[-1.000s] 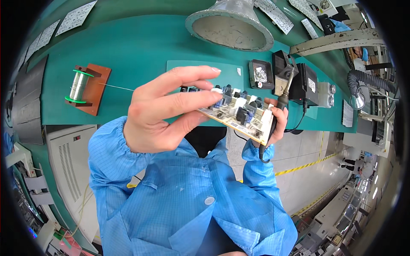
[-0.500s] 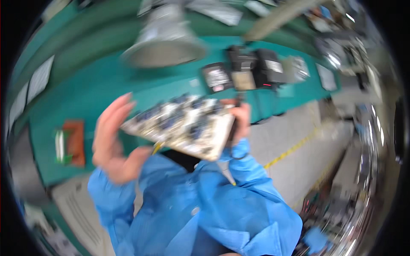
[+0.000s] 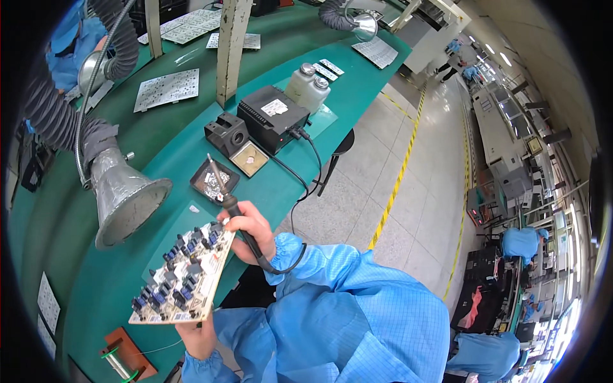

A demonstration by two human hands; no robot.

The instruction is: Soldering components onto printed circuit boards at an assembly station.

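Note:
A circuit board crowded with dark blue and black components is held tilted above the green bench. My left hand grips its lower edge; most of the fingers are hidden beneath it. Closed around a soldering iron, my right hand is also at the board's upper corner. The iron's tip points away, over a small black tray of solder scraps. Past the tray sit a black iron stand and a square sponge dish.
A black soldering station and two white bottles stand farther back. On the left a metal fume hood hangs over the bench. A solder spool on a brown holder lies near left. The iron's cable loops off the bench's right edge.
My view has swung to the right along the bench. My left hand, apart from the board with fingers spread before, now holds its lower edge. The soldering iron stays in my right hand.

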